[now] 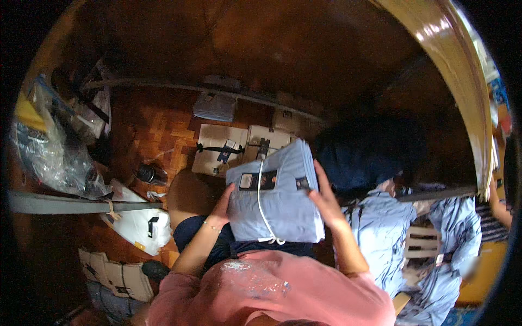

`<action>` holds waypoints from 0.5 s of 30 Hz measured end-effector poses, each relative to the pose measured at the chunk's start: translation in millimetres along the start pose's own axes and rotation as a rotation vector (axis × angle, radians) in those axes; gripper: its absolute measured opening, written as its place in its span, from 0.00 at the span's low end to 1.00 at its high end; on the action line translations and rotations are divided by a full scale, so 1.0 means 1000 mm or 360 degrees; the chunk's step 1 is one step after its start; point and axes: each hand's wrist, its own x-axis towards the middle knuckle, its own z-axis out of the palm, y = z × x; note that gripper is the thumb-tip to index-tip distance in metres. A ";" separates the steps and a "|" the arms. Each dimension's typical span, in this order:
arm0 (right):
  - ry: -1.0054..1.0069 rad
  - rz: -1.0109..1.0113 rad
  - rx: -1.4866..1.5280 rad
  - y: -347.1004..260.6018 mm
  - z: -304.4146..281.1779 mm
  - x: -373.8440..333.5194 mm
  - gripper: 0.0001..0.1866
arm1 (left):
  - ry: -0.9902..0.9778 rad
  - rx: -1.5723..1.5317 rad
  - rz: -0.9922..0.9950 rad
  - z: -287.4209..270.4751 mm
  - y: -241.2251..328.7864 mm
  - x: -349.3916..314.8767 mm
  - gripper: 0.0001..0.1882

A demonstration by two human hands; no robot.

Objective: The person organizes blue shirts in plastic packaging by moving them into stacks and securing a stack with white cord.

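A thick stack of folded light blue garments (288,214) rests above my lap, tied round with a white cord (260,204) knotted near its lower edge. Dark labels (266,181) show on its top face. My left hand (222,207) is closed against the left side of the stack, and my right hand (328,202) grips the right side near a small dark tag. The undersides of both grips are hidden by the stack.
Cream bundles (209,163) with dark straps and a blue folded stack (215,107) lie ahead. Plastic wrapping (65,157) and a white bag (136,220) are at left. Dark cloth (375,144), loose blue garments (380,223), a slatted chair (423,243) and a person's arm (499,204) are right.
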 end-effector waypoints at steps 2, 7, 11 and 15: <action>-0.0033 0.0067 0.0134 -0.015 -0.015 0.008 0.40 | -0.0056 -0.0064 -0.0076 0.015 -0.003 -0.001 0.28; -0.0248 0.0089 0.0172 -0.038 -0.038 0.016 0.40 | -0.0158 -0.0220 -0.0239 0.019 -0.057 -0.021 0.31; -0.0604 0.0184 0.0336 -0.037 -0.067 0.019 0.38 | -0.0372 0.0710 -0.0561 0.018 -0.067 -0.033 0.32; -0.0594 0.0142 0.0106 -0.003 -0.075 0.011 0.36 | -0.0755 0.2457 -0.0928 0.060 0.023 -0.050 0.25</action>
